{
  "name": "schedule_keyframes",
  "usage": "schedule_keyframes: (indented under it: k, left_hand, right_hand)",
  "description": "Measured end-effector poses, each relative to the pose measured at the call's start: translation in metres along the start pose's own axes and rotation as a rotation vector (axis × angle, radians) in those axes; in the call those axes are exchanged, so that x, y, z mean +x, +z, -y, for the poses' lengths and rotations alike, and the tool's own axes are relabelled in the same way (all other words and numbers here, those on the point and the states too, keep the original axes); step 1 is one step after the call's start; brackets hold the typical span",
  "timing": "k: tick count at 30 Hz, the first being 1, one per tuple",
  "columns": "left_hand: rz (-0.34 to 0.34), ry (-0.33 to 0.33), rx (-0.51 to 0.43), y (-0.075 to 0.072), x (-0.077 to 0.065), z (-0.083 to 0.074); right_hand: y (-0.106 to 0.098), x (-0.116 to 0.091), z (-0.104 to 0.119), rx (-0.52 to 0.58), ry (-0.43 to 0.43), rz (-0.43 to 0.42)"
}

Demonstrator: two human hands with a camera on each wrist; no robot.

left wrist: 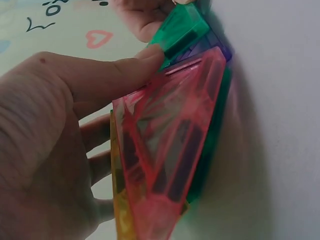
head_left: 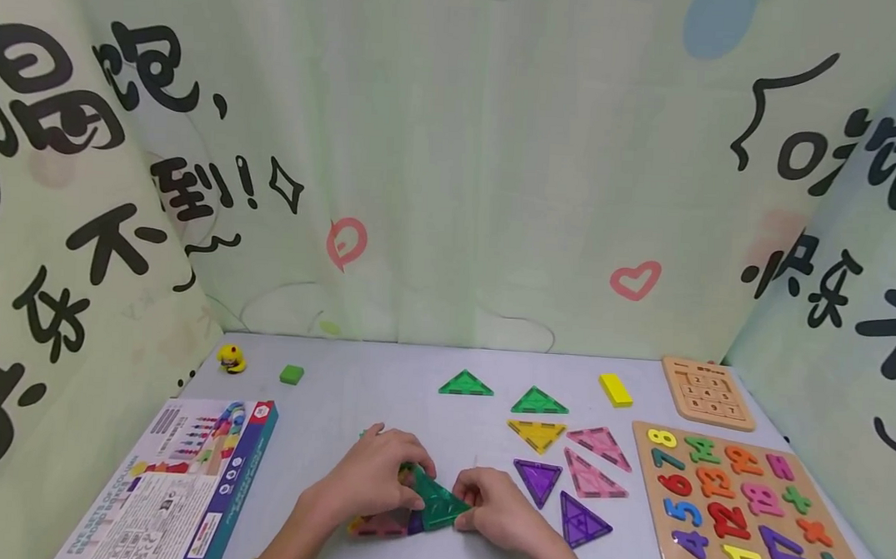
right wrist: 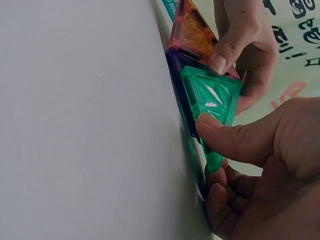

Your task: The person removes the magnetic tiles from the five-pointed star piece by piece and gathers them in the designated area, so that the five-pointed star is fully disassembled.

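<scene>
In the head view my left hand grips a joined group of translucent magnetic tiles close over the table. A pink triangular tile faces the left wrist camera, with the thumb on its edge and a yellow tile behind it. My right hand pinches a green triangular magnetic tile between thumb and fingers. In the right wrist view this green tile overlaps a purple tile of the group. The left fingers are partly hidden behind the tiles.
Right of the hands lie loose triangle tiles: green, yellow, pink and purple. A number puzzle board stands far right below a wooden board. A printed box occupies the left.
</scene>
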State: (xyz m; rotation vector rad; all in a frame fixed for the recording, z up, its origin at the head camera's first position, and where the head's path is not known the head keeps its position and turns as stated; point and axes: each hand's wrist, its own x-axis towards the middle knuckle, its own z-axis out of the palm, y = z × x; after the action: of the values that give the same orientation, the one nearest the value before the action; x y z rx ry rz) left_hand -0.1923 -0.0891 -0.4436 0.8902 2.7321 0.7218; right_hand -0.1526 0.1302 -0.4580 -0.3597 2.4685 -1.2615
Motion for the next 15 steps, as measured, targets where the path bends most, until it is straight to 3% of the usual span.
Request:
schedule_keyframes:
  k: [15]
  left_hand:
    - [-0.013,0.016,0.007,-0.002,-0.003,-0.003]
  right_hand:
    - [-0.014,-0.006,-0.005,0.027,-0.015,0.031]
